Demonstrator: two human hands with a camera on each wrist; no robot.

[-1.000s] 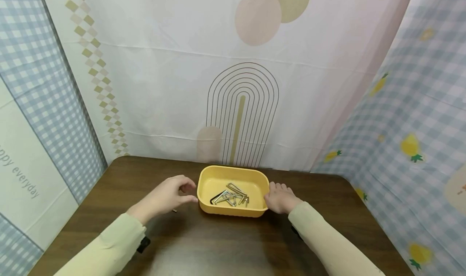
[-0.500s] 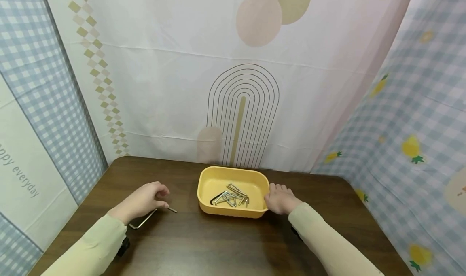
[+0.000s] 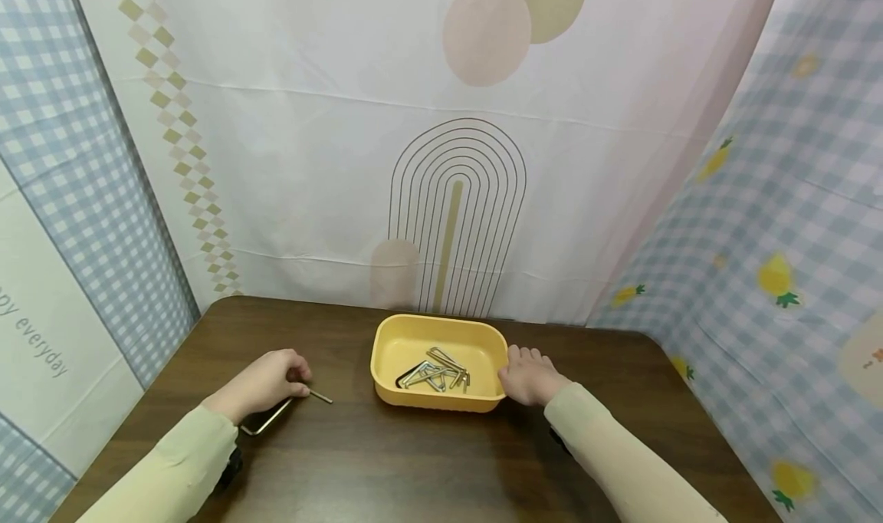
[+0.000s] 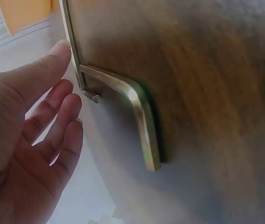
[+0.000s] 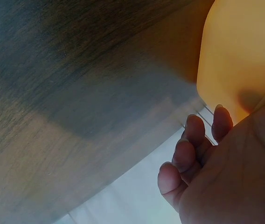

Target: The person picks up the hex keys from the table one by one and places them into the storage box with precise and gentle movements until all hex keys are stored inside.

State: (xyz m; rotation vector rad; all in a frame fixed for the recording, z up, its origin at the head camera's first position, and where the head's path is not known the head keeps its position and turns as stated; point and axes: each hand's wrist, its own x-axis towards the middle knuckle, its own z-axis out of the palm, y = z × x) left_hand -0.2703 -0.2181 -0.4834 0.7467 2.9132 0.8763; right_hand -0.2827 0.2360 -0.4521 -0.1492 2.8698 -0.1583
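Note:
My left hand (image 3: 265, 385) is low over the table at two metal hex keys. One hex key (image 3: 272, 418) has its bent end showing below the wrist; close up, its bend (image 4: 135, 93) faces the camera. Beyond it lies a second hex key (image 4: 72, 37), its shaft running right along my thumb tip (image 4: 61, 48). The other fingers are loosely bent beside it, and the index finger is hidden. At the right end of the yellow tray (image 3: 441, 406) rests my right hand (image 3: 530, 376), fingers relaxed against the outer wall (image 5: 244, 46). Several hex keys (image 3: 441, 371), one dark, lie inside the tray.
The brown wooden table (image 3: 386, 469) ends at a pale patterned curtain (image 3: 310, 201) behind the tray. A blue checked cloth (image 3: 766, 339) hangs along the right side, and another checked cloth (image 3: 90, 185) on the left.
My left hand has moved left from beside the tray, down to the hex keys, its fingers drawing closer to them. The right hand and the tray stay in place.

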